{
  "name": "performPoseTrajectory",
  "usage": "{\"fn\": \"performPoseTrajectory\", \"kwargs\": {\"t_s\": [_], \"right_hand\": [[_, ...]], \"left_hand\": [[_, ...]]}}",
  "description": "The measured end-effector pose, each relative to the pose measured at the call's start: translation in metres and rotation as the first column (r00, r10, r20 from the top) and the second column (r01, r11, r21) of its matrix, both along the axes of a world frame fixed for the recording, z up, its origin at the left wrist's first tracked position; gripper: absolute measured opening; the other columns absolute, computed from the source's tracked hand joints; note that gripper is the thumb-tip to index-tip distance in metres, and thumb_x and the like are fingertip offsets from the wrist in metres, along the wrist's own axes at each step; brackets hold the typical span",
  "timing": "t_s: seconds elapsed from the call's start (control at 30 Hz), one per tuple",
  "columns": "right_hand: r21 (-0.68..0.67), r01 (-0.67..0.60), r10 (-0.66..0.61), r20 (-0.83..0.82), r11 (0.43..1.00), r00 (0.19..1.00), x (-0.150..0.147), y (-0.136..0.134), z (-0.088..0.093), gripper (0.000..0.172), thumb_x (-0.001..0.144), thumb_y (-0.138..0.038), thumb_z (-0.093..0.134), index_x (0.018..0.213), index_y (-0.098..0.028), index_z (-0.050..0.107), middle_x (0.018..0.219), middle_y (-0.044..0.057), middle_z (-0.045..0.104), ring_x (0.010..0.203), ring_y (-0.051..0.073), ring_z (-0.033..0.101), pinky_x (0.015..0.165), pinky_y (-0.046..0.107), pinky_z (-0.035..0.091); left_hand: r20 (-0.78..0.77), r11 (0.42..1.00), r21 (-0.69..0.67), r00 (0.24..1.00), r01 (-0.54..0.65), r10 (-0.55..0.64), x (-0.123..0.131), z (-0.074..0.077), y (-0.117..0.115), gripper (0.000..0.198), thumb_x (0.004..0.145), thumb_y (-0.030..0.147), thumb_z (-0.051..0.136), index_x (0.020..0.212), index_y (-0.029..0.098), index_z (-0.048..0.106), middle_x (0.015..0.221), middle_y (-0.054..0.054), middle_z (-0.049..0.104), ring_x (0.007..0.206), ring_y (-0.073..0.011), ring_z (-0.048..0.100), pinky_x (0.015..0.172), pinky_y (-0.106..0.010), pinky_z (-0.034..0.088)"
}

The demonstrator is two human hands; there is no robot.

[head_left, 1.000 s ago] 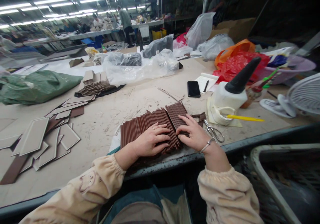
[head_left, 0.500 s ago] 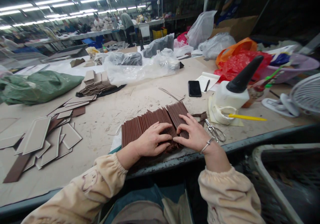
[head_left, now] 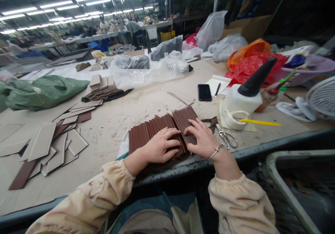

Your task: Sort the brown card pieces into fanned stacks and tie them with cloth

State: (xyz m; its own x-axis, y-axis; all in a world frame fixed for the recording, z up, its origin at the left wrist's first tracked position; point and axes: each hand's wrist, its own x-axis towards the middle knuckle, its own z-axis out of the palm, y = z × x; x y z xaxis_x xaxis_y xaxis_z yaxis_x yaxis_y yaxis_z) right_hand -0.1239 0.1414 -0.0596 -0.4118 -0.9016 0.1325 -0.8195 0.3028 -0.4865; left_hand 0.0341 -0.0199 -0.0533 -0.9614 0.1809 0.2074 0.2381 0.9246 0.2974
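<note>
A long row of thin brown pieces (head_left: 138, 135), packed side by side, lies along the table's front edge. My left hand (head_left: 162, 146) rests on the middle of the row, its fingers spread and slightly bent. On the row's right part, a more slanted block of brown pieces (head_left: 184, 118), my right hand (head_left: 200, 136) lies with fingers curved and apart. A small gap separates the two hands. The undersides of both hands are hidden. Metal scissors (head_left: 225, 137) lie just right of my right hand.
Loose flat pieces (head_left: 42, 141) are scattered at the left, near a green bag (head_left: 44, 91) and stacked pieces (head_left: 102, 85). A phone (head_left: 204, 92), a white bottle (head_left: 243, 103), a yellow tool (head_left: 261, 122) and a fan (head_left: 323, 96) stand or lie rightward. Plastic bags line the back.
My right thumb has shifted slightly right and down, away from my left fingers. My left hand has hardly moved on the row. The whole view has shifted slightly.
</note>
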Motion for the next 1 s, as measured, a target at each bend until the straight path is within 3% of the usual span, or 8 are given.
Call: {"fn": "performPoseTrajectory", "kwargs": {"t_s": [0.17, 0.43, 0.8, 1.0], "right_hand": [[0.004, -0.099, 0.099, 0.014, 0.995, 0.995, 0.0027, -0.0041, 0.0006, 0.023, 0.064, -0.02, 0.058, 0.082, -0.03, 0.069, 0.144, 0.003, 0.044, 0.14, 0.031, 0.022, 0.109, 0.063, 0.013], [-0.025, -0.108, 0.108, 0.032, 0.994, 0.994, 0.0013, -0.0033, -0.0004, 0.022, 0.063, -0.019, 0.058, 0.08, -0.028, 0.069, 0.141, 0.004, 0.047, 0.139, 0.031, 0.027, 0.108, 0.065, 0.015], [-0.069, -0.105, 0.107, 0.03, 0.992, 0.994, -0.0014, -0.0014, -0.0033, 0.055, 0.064, -0.022, 0.057, 0.118, -0.024, 0.052, 0.139, 0.008, 0.048, 0.137, 0.028, 0.031, 0.111, 0.06, 0.02], [-0.056, -0.099, 0.1, 0.03, 0.994, 0.994, -0.0008, -0.0011, -0.0025, 0.064, 0.065, -0.022, 0.057, 0.128, -0.025, 0.046, 0.14, 0.008, 0.047, 0.137, 0.028, 0.031, 0.112, 0.058, 0.019]], "left_hand": [[-0.01, 0.999, 0.035, 1.0, -0.01, 0.01, 0.0002, -0.0001, -0.0006, 0.032, 0.088, 0.035, 0.051, 0.115, 0.02, 0.06, 0.138, -0.014, 0.046, 0.131, -0.0256, 0.041, 0.112, -0.05, 0.028], [-0.013, 1.0, 0.027, 1.0, -0.009, 0.009, 0.0013, -0.0009, -0.0009, 0.03, 0.088, 0.035, 0.051, 0.112, 0.022, 0.063, 0.139, -0.013, 0.045, 0.13, -0.0261, 0.042, 0.112, -0.052, 0.029], [-0.016, 0.999, 0.042, 1.0, -0.007, 0.008, 0.0021, 0.0004, -0.0002, 0.029, 0.088, 0.035, 0.051, 0.111, 0.022, 0.064, 0.141, -0.014, 0.044, 0.13, -0.026, 0.042, 0.111, -0.053, 0.028], [-0.019, 0.999, 0.049, 1.0, -0.011, 0.012, 0.0027, -0.0009, -0.0014, 0.029, 0.088, 0.035, 0.052, 0.11, 0.022, 0.065, 0.141, -0.014, 0.044, 0.13, -0.0268, 0.042, 0.111, -0.054, 0.028]]}}
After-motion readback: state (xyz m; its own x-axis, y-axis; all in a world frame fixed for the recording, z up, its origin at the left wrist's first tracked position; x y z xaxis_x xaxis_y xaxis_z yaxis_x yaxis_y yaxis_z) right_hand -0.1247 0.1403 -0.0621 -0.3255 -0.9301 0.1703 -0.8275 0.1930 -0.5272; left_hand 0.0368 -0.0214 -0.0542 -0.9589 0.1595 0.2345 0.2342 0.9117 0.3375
